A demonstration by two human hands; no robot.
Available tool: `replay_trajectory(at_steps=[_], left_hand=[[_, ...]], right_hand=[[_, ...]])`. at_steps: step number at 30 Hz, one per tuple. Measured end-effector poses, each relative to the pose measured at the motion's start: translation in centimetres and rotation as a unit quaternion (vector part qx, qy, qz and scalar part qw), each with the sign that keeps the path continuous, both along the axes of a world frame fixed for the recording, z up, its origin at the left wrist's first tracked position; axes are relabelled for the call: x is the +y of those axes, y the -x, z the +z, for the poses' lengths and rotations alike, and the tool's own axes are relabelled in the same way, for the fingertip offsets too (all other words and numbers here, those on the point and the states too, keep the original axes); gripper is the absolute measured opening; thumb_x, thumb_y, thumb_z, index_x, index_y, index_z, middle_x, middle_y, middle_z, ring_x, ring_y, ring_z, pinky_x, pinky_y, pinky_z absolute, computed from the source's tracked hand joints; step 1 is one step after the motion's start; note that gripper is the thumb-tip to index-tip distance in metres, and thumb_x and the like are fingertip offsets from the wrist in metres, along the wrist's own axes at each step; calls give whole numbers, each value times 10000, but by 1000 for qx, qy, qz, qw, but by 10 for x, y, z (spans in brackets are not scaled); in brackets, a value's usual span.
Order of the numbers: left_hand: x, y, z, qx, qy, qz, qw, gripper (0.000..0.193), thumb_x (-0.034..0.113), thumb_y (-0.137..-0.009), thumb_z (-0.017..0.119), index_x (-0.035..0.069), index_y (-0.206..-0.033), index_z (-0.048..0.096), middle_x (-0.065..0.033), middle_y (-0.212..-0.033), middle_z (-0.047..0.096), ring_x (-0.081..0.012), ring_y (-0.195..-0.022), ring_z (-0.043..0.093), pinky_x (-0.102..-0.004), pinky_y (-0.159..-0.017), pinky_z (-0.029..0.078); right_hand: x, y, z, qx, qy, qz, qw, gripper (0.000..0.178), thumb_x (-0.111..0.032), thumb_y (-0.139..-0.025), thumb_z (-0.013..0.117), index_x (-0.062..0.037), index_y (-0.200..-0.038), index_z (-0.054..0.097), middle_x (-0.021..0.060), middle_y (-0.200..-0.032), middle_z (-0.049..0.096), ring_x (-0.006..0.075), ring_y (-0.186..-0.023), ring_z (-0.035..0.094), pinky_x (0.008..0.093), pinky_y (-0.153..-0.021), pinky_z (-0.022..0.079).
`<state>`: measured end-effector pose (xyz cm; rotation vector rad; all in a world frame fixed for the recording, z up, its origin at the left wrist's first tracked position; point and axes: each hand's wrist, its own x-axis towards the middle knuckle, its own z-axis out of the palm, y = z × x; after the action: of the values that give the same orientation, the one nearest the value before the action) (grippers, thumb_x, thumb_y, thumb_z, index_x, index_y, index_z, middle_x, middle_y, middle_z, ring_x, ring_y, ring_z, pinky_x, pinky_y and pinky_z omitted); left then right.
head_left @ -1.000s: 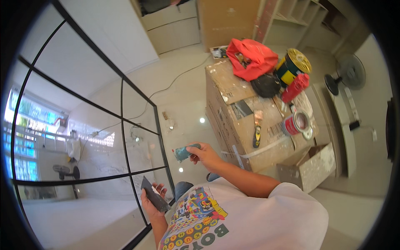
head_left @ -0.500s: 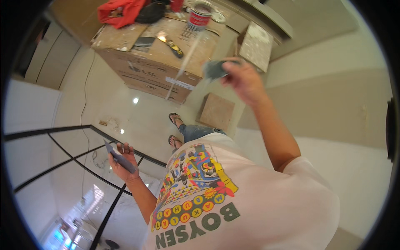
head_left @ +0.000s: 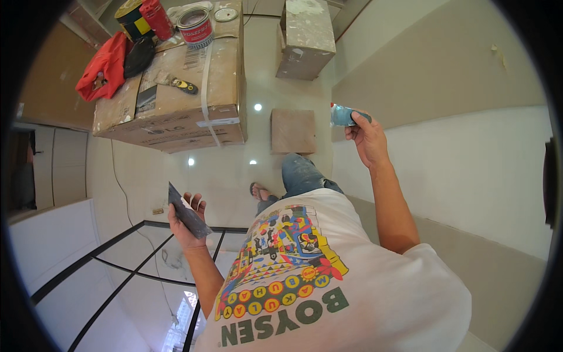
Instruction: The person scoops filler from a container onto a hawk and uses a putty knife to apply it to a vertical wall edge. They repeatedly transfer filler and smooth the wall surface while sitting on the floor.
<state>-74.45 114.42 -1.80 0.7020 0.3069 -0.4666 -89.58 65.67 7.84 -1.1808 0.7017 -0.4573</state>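
Note:
My left hand [head_left: 189, 239] grips a thin dark grey flat plate [head_left: 189, 216], tilted, with pale smears on its face. The thumb lies along one side and the other fingers show behind it. Up at the right, my right hand [head_left: 370, 144] is closed on a putty knife [head_left: 342, 116] with a dark handle and a wide bluish blade. A small spot of red shows at the blade's far corner. The blade is beside the beige and white wall [head_left: 404, 120]; whether it touches cannot be made out.
A large cardboard box [head_left: 170, 126] stands ahead, bearing an open paint can [head_left: 195, 28], a red cloth [head_left: 104, 69] and a yellow-black scraper [head_left: 183, 85]. Two smaller boxes, one spattered [head_left: 308, 41] and one brown [head_left: 293, 131], stand on the floor. A black-framed glass panel [head_left: 141, 271] is at lower left.
My view has swung, so the large box now sits further left. My right hand with the putty knife has moved away from that box to the wall. My left hand still holds the plate.

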Motion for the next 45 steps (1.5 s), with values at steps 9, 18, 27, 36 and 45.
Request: replay_trajectory(at_steps=[9, 18, 27, 36, 45], left_hand=[[-53, 1, -27, 51, 17, -29, 998, 446, 455, -1083, 542, 89, -1317, 644, -118, -1217, 697, -327, -1100, 696, -473, -952, 553], [-111, -44, -11, 56, -58, -57, 995, 478, 439, -1091, 536, 43, -1341, 631, -154, -1207, 700, -351, -1067, 706, -481, -909, 577], [-201, -98, 31, 10, -96, -37, 995, 410, 435, -1094, 551, 56, -1109, 706, -115, -930, 742, -304, -807, 715, -430, -794, 564], [-339, -182, 86, 7, -100, -12, 995, 332, 396, -1119, 548, 121, -1160, 730, -65, -928, 758, -213, -655, 651, -380, -626, 518], [-456, -270, 76, 55, -29, -196, 979, 395, 386, -1091, 605, 73, -1323, 673, -93, -1144, 765, -237, -1007, 750, -410, -891, 622]], right_hand=[[-45, 0, -21, 78, 4, -24, 997, 270, -262, -1024, 735, -29, -1158, 702, 32, -932, 705, 120, -776, 645, 288, -681, 512], [-75, 6, -79, 96, -45, -20, 994, 308, -266, -1019, 742, -22, -1197, 685, 36, -934, 698, 134, -775, 651, 291, -671, 514], [-147, -79, -130, 83, -136, -3, 987, 335, -225, -1023, 742, -23, -1280, 670, 40, -950, 688, 126, -767, 649, 275, -669, 523], [-278, -179, -101, -21, -171, 22, 985, 379, -240, -1014, 755, -41, -1319, 648, 20, -995, 688, 110, -777, 618, 266, -675, 494], [-296, -98, -100, -87, -229, -162, 956, 346, -166, -1019, 726, -80, -1349, 671, -9, -1081, 698, 105, -798, 596, 277, -705, 480]])
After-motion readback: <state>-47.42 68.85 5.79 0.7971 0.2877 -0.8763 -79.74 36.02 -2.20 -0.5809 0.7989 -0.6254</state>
